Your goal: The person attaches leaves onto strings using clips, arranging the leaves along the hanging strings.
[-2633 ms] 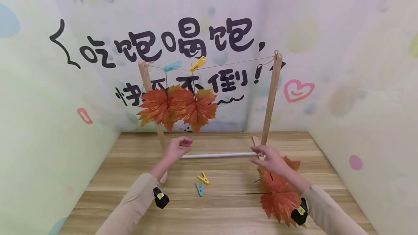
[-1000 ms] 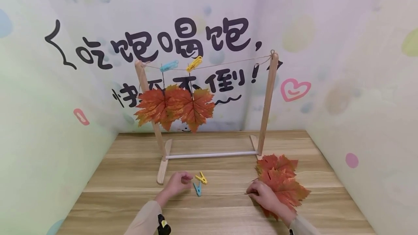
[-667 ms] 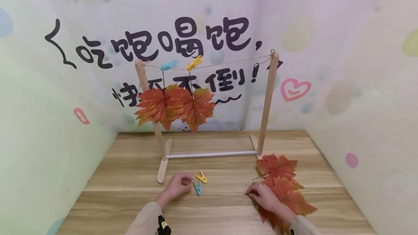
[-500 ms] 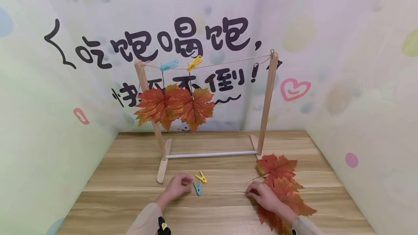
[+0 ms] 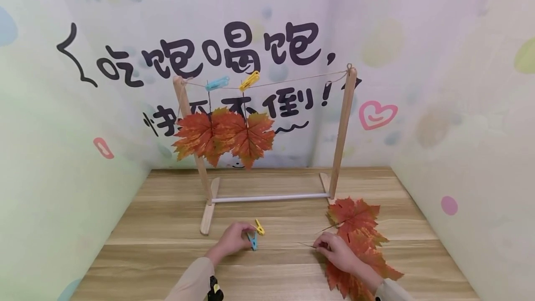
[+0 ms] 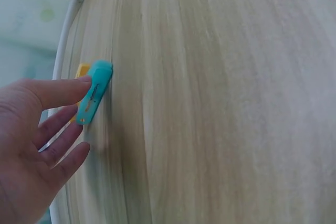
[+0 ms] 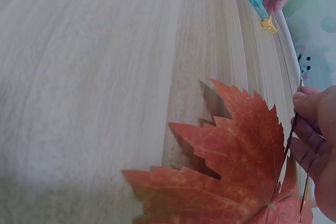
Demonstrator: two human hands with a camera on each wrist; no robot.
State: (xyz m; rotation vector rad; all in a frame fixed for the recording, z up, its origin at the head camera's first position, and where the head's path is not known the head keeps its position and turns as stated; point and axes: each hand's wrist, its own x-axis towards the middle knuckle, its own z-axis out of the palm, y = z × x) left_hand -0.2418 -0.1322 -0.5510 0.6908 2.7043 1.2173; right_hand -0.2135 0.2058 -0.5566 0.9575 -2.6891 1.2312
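My left hand (image 5: 235, 239) is at the blue clothespin (image 5: 253, 241) on the table, its thumb tip overlapping the clip in the left wrist view and the other fingers loosely spread. Just behind lies a yellow clothespin (image 5: 260, 227). Between thumb and fingers, my right hand (image 5: 336, 251) pinches the thin dark stem (image 7: 290, 137) of an orange-red artificial maple leaf (image 7: 231, 156). That leaf is tilted, with a shadow under its edge in the right wrist view. Another maple leaf (image 5: 355, 215) lies just behind it, its stem pointing left.
A wooden frame stands at the back, with a left post (image 5: 202, 171), a right post (image 5: 343, 134) and a white crossbar (image 5: 271, 198). From its string (image 5: 292, 80), a blue clothespin (image 5: 217, 83) and a yellow clothespin (image 5: 250, 81) hold two maple leaves (image 5: 248, 140).
Both hands came down from the frame's base. My right hand took a leaf's stem and shifted the leaf slightly. My left hand moved right to the blue clothespin.
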